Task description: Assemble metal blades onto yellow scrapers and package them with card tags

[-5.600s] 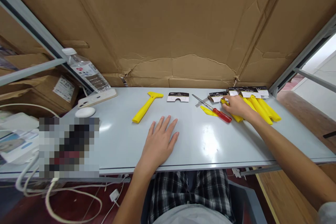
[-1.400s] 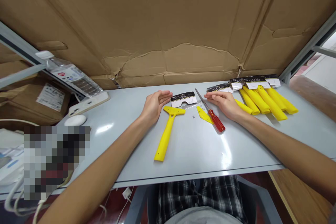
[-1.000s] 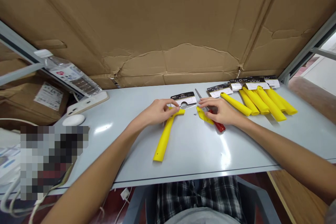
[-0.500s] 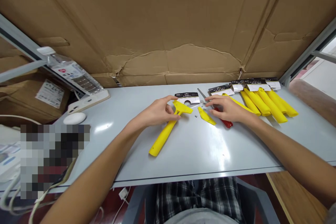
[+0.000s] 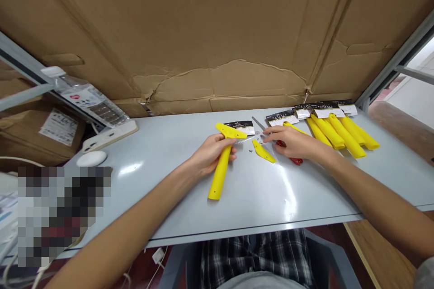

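Observation:
My left hand (image 5: 213,154) is closed around a yellow plastic scraper handle (image 5: 221,169), gripped just below its wide T-shaped head. The handle is raised and tilted above the table. My right hand (image 5: 288,141) reaches down with its fingers apart, fingertips close to several small screws (image 5: 261,142). Under that hand lies a screwdriver with a red handle (image 5: 296,161), its shaft pointing away to the left. A loose yellow cover piece (image 5: 263,152) with holes rests between the two hands. Behind it are a black-and-white card (image 5: 244,127) and its clear packaging.
Several yellow scraper handles (image 5: 349,137) with header cards are lined up at the right. At the left are a white power strip (image 5: 111,137), a white computer mouse (image 5: 91,158) and a clear plastic bottle (image 5: 90,97). Cardboard (image 5: 217,31) walls the back of the table.
My left hand has shifted its hold to below the scraper's head and turned it more upright. My right hand has lowered slightly toward the screws.

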A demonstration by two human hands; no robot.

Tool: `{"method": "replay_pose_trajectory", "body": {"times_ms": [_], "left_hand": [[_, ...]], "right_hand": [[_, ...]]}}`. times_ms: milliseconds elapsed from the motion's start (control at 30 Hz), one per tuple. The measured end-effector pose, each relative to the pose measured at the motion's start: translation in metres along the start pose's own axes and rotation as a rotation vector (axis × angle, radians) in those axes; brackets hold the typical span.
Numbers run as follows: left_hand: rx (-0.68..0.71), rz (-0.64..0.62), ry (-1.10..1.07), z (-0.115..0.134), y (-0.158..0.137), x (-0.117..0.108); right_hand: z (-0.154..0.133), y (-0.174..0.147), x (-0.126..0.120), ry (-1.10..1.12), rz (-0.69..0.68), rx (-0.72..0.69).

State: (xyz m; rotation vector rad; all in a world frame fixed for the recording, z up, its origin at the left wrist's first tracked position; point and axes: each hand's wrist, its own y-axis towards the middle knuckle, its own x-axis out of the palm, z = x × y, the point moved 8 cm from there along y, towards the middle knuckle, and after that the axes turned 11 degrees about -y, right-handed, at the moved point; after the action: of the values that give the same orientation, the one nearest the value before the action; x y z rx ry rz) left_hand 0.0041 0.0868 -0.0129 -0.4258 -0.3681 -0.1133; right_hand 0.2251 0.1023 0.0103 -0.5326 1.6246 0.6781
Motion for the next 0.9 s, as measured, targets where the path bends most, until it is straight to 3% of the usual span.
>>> {"method": "replay_pose_trajectory", "body": {"times_ms": [100,233,400,500,900], "left_hand": [[0.019,0.006,0.028,-0.004,0.001,0.001],[0.154,0.076,0.021,0.006,0.006,-0.009],[0.286,0.162,0.048,0.011,0.008,-0.016],[0.305,0.17,0.079,0.01,0.006,-0.014],[0.325,0.156,0.143,0.01,0.004,-0.009]], "right_hand": [[-0.003,-0.001,0.001,-0.015,-0.003,-0.075],[-0.01,-0.002,0.001,-0.107,0.043,-0.104],[-0.028,0.0,-0.004,-0.227,0.146,-0.064],[-0.034,0.006,-0.001,-0.282,0.136,-0.045],[-0.019,0.042,0.007,-0.214,0.068,0.165]]}}
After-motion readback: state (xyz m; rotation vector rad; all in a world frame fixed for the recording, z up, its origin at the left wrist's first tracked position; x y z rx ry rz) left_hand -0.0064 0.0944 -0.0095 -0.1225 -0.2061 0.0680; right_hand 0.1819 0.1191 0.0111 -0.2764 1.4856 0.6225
